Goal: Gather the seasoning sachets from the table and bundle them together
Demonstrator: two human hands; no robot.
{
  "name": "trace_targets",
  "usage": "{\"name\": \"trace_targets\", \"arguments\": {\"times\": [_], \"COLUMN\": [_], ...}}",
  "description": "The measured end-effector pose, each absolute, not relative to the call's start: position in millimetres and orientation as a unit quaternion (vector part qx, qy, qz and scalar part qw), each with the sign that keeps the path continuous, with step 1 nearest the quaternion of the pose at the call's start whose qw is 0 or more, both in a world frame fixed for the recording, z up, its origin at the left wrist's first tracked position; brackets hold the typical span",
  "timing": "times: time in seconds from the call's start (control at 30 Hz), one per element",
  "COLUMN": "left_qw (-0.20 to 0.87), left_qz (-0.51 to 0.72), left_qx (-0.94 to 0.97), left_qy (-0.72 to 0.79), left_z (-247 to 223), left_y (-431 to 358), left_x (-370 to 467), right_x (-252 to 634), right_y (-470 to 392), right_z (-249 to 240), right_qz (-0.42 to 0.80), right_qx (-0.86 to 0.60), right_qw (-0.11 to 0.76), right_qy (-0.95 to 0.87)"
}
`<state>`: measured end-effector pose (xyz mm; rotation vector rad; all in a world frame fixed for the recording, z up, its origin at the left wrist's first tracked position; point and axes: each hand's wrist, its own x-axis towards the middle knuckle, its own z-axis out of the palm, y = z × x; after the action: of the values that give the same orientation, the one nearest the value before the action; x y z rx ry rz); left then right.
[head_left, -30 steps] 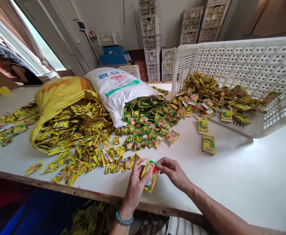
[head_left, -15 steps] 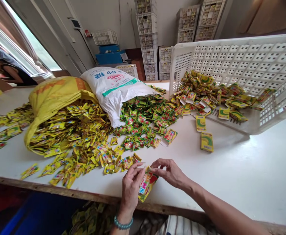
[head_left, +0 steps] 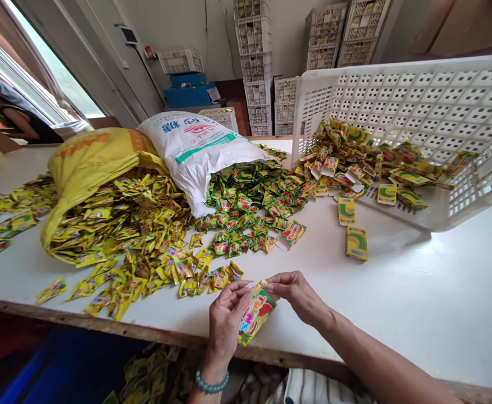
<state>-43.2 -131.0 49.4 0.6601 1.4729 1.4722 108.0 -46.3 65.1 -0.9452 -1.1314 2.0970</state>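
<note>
1. Working the flap [head_left: 264, 283] at the top of the box [head_left: 256, 318] looks like the step in hand, though you can't tell whether you're opening or closing it.
2. Your box sits at the lower centre of the frame, near the table's [head_left: 397, 292] front edge.
3. Your left hand [head_left: 228, 320] curls round its left side; your right hand [head_left: 299, 294] has thumb and forefinger pinched at the flap.
4. Next, keep the left grip steady and ease the flap gently (thin card probably creases).
5. Since half a second ago, your right fingertips have risen slightly, baring more of the front.
</note>
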Motion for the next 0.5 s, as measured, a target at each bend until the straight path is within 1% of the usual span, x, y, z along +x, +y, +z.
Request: {"name": "trace_targets", "arguments": {"times": [0.2,0.33,0.5], "left_qw": [0.431,0.458,0.446], "left_qz": [0.611,0.619,0.633], "left_qx": [0.264,0.239,0.236], "left_qy": [0.609,0.591,0.587], "left_z": [51,52,55], "left_y": [-129,-127,-129], "left_x": [-40,-38,-36], "right_x": [107,109,113], "right_y": [-54,-59,-66], "right_z": [65,67,67], "right_qz": [0.736,0.733,0.611], "right_qx": [-0.370,-0.354,-0.347], "right_qw": [0.316,0.310,0.336], "right_qy": [-0.472,-0.490,-0.627]}}
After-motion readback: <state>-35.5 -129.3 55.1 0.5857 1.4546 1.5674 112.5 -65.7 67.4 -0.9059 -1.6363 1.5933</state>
